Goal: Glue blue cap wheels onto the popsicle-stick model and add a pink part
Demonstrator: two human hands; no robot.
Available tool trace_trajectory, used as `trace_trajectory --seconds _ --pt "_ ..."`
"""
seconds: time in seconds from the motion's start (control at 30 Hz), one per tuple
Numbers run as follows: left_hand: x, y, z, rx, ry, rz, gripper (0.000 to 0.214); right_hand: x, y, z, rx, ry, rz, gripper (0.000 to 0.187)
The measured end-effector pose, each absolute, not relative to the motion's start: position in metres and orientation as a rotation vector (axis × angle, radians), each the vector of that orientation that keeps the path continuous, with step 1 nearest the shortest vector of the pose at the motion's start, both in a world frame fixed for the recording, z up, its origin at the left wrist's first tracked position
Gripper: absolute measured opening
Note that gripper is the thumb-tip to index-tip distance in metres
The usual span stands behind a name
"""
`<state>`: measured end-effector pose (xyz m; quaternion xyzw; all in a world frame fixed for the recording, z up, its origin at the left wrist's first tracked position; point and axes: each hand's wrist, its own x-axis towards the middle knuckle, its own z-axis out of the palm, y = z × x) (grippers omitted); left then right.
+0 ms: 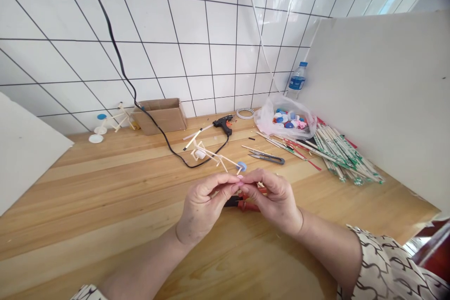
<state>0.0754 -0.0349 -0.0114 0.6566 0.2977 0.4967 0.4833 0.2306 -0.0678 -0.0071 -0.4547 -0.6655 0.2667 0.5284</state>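
Both hands meet at the middle of the bench, fingertips pinched on a small pink piece [240,178]. My left hand [206,199] grips it from the left, and my right hand [272,199] from the right. Fingers cover most of the piece, so its exact kind is hidden. Beneath the hands lie pliers with red handles [249,206], partly covered. Just beyond the fingertips stands a small frame of thin wooden sticks [211,152], with a blue bottle cap [241,166] at its near right end.
Behind are a black glue gun [223,124] with its cord, a tape roll [245,113] and a cardboard box [161,115]. To the right lie thread snips [269,156], a bag of bottle caps [263,119], wrapped chopsticks [346,152] and a water bottle [297,79]. Another stick model [119,117] stands left.
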Motion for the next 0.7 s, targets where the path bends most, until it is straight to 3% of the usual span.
trace_trajectory --seconds 0.4,0.7 --pt "0.0775 -0.0373 -0.0171 1.69 0.761 1.354 0.018 0.2313 -0.0654 -0.0115 -0.944 -1.688 0.392 0.012" --pt "0.0784 -0.0384 -0.0079 1.604 0.808 1.319 0.018 0.2316 -0.0662 -0.0099 -0.997 -1.548 0.595 0.009"
